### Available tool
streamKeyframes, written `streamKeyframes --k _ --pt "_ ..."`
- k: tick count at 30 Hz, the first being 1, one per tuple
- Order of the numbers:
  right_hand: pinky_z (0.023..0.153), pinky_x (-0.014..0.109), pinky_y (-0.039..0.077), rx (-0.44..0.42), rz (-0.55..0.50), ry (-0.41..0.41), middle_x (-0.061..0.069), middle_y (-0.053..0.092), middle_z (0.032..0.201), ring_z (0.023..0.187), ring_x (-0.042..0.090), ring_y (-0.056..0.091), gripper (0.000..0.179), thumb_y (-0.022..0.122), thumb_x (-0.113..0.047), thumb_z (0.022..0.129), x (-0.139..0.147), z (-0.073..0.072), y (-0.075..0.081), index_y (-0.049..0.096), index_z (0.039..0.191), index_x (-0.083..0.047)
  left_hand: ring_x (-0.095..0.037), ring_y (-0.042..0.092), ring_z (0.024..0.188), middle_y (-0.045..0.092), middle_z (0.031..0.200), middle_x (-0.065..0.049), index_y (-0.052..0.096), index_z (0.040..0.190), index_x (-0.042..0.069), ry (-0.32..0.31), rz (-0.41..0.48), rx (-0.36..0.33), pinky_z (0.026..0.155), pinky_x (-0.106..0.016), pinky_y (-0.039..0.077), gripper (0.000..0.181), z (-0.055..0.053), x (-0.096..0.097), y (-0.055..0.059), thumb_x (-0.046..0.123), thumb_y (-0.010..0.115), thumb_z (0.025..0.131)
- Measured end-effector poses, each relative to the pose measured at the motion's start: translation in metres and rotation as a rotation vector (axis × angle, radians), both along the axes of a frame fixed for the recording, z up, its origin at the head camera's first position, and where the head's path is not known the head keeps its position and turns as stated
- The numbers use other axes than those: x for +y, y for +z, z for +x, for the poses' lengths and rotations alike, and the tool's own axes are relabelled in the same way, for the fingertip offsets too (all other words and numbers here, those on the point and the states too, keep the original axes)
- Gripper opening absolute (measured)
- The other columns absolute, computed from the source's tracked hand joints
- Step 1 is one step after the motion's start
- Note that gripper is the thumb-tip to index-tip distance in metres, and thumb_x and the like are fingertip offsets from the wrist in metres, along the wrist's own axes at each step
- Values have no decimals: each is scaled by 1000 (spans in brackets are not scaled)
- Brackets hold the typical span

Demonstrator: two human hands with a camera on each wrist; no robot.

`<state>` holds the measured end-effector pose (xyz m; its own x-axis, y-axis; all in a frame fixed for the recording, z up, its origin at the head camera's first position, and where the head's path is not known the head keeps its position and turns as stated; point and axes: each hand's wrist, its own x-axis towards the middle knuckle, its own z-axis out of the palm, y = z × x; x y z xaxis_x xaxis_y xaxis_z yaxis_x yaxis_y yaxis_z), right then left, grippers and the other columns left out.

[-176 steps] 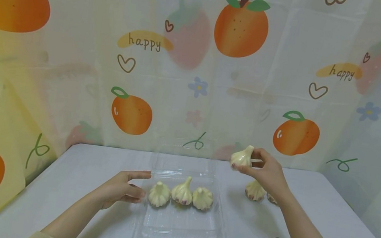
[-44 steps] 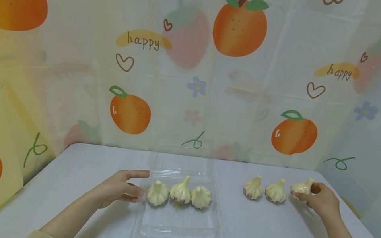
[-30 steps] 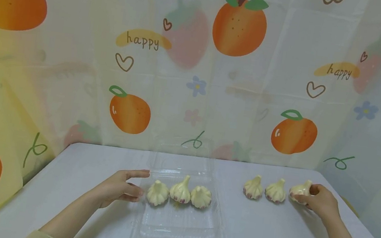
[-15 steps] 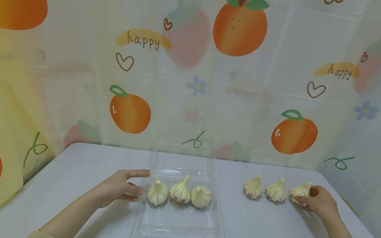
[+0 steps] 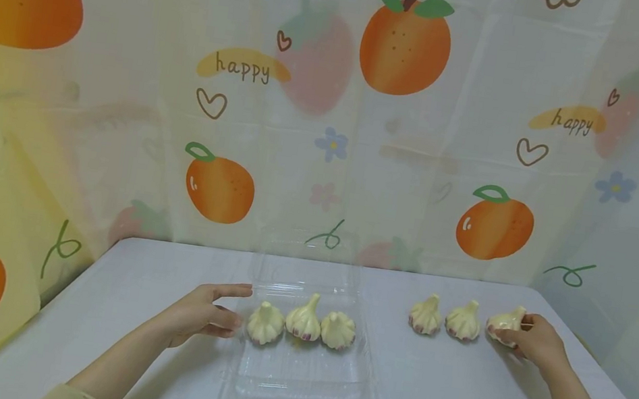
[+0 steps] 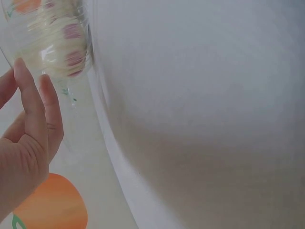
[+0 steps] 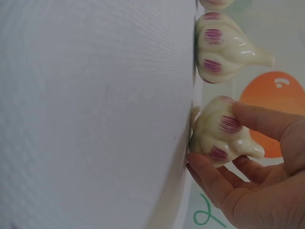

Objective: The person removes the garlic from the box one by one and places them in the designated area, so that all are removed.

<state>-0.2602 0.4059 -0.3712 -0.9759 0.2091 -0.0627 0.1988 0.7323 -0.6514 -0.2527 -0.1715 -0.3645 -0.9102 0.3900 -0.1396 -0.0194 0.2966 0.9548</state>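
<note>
My right hand (image 5: 539, 341) pinches a garlic bulb (image 5: 503, 324) at the right end of a row on the white table. In the right wrist view, thumb and fingers lie on either side of this garlic bulb (image 7: 221, 131), its base right at the tabletop and its stem pointing up. Beside it stand two more bulbs, a near garlic bulb (image 5: 464, 321) and a farther garlic bulb (image 5: 426, 315). My left hand (image 5: 205, 316), fingers extended, rests against the left side of a clear plastic box (image 5: 299, 387). Inside that box, three garlic bulbs (image 5: 304, 318) sit side by side.
The box's clear lid (image 5: 307, 266) stands raised at the back. Behind the white table (image 5: 420, 398) hangs a fruit-printed curtain (image 5: 295, 155), which also runs along both sides. Black wrist straps show near both sleeves.
The right hand has carried its garlic bulb from the air beside the box to the row's right end and lowered it to the table. The left hand has stayed at the box.
</note>
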Motion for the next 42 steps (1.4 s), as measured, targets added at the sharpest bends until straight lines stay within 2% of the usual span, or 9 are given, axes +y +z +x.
streamKeyframes --k 8,15,23,26,34,37,42 --pt "64 23 52 12 -34 11 44 42 129 82 21 60 84 70 -30 89 1 -1 -1 27 134 26 -14 63 92 23 164 -16 39 150 1 -6 -3 3 85 -30 61 71 0 0 -1 8 71 87" --pt "63 23 54 16 -39 4 40 49 119 81 21 59 83 70 -33 89 0 -1 -2 30 131 26 -14 62 91 23 164 -15 38 150 1 -9 1 2 85 -30 61 71 0 -1 -1 7 70 87" --pt "61 24 52 24 -19 1 17 57 94 78 19 56 73 69 -40 89 0 0 -1 41 121 20 -13 62 88 24 164 -16 38 150 0 -7 8 -3 83 -28 61 71 0 -1 -1 6 70 87" --pt "61 24 53 25 -29 2 16 58 94 78 18 56 72 69 -39 89 1 -1 -1 42 121 20 -13 62 87 24 164 -16 38 150 0 -9 8 -3 83 -28 61 71 0 -1 0 6 70 87" --pt "62 23 55 24 -42 -9 30 57 105 84 23 59 79 66 -38 90 1 -1 -2 36 126 25 -13 62 87 25 162 -19 39 150 1 -3 5 -4 83 -28 61 70 1 0 1 6 70 87" --pt "62 24 55 31 -44 -15 27 57 103 85 23 58 76 66 -38 90 1 -1 -3 37 123 24 -13 63 89 25 163 -18 39 150 1 -1 2 -3 84 -29 61 70 2 0 2 6 70 87" --pt "60 25 53 36 -32 -29 15 56 92 79 19 52 66 65 -39 90 0 0 -2 42 115 18 -14 63 91 24 163 -18 38 150 0 -7 0 0 85 -29 61 71 2 0 2 6 70 87"
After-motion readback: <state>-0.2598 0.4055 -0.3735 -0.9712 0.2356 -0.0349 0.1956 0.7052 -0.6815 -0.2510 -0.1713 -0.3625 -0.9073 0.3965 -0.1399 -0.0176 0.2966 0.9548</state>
